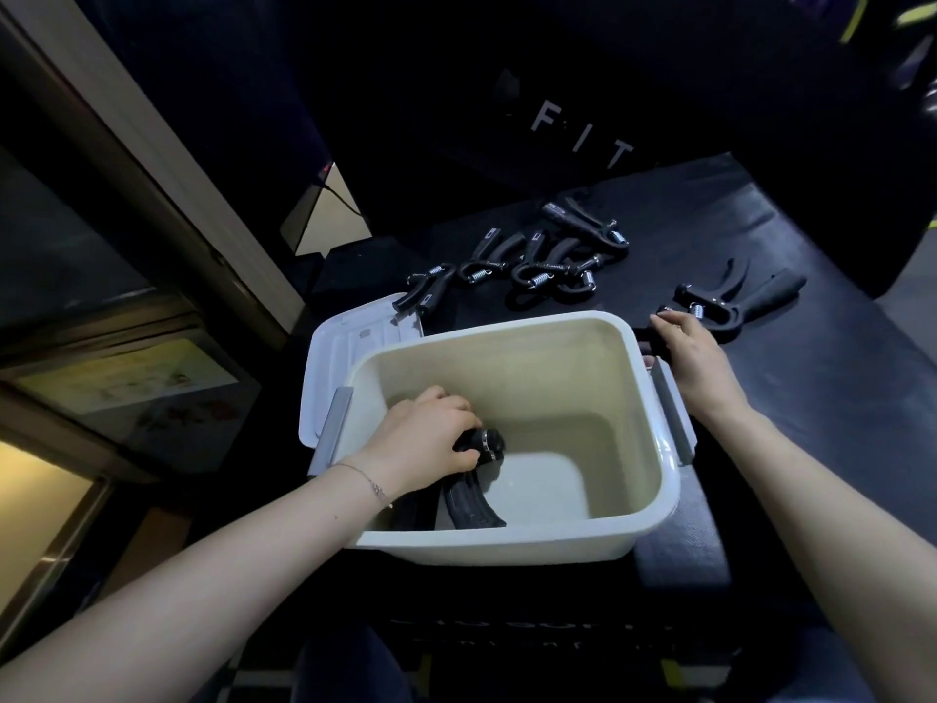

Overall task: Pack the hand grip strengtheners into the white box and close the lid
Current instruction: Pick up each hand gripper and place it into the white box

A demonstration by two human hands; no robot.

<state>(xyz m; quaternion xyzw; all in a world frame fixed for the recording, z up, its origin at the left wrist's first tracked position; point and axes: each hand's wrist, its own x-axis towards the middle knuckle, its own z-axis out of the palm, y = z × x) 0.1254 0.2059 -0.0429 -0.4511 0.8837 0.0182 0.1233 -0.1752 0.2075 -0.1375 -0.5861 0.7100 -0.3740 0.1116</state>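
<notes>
Black padded bench surface (811,398) carries a white box (507,548) with grey side latches, its lid (350,342) lying off behind its left corner. Inside the box, the left hand (426,438) grips a black hand grip strengthener (474,499) low against the left wall. Beside the box's right rim, the right hand (694,357) curls round another strengthener (730,301). More strengtheners (547,261) lie scattered behind the box.

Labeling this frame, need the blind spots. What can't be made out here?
Head view only:
- Strengthener in the white box: top hidden by the left hand.
- Right hand grip: fingertips hidden behind the hand.
- Lid: partly behind the box.
- Strengthener pile: overlapping, dark; count unclear.
</notes>
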